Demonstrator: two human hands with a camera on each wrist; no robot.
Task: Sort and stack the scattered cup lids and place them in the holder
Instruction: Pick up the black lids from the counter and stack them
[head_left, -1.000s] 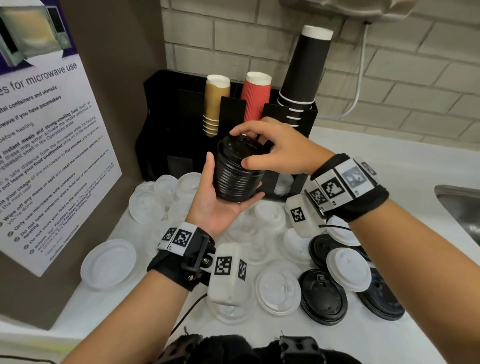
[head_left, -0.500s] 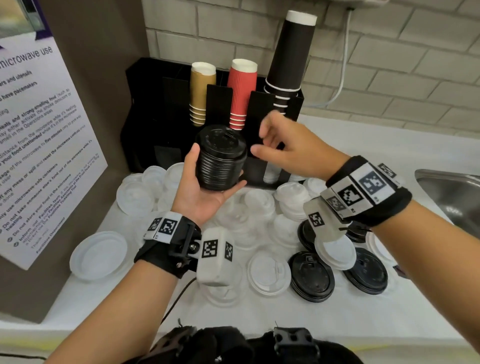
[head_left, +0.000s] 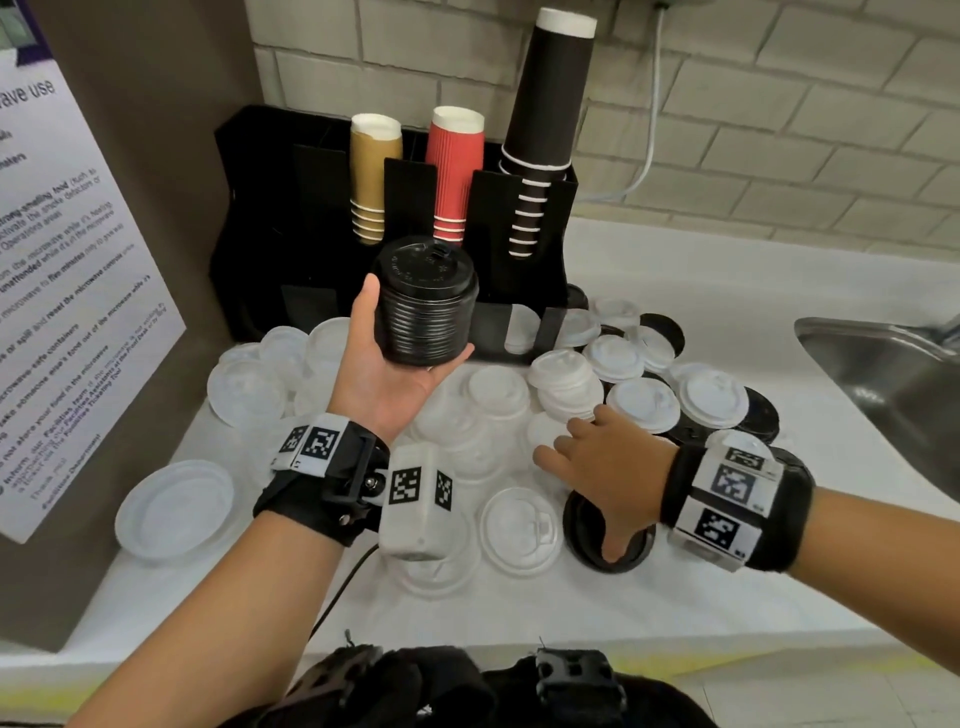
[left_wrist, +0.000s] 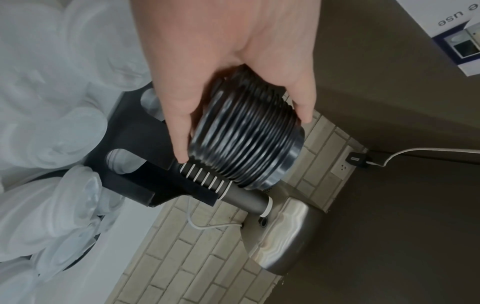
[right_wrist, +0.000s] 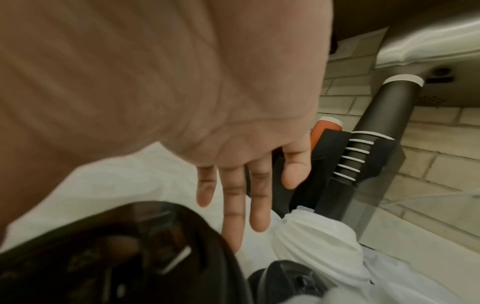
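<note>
My left hand (head_left: 387, 374) grips a tall stack of black lids (head_left: 423, 306) upright, in front of the black holder (head_left: 260, 208). In the left wrist view my fingers (left_wrist: 179, 127) curl round the same stack (left_wrist: 246, 139). My right hand (head_left: 597, 467) is down at the counter with straight, spread fingers (right_wrist: 233, 195), palm over a single black lid (head_left: 608, 535), thumb on its near rim. This lid (right_wrist: 116, 257) lies under the palm in the right wrist view. White lids (head_left: 498, 395) lie scattered around, and a short white stack (head_left: 563, 384) sits just beyond my right fingertips.
The holder carries gold cups (head_left: 374, 176), red cups (head_left: 454, 171) and tall black cups (head_left: 545, 130); its front lid slots (head_left: 519, 327) are low down. More black lids (head_left: 758, 415) lie at the right. A steel sink (head_left: 883, 374) borders the right, a poster wall (head_left: 78, 312) the left.
My right hand left the top of the black stack and dropped down to the right onto a black lid on the counter. The left hand kept holding the stack.
</note>
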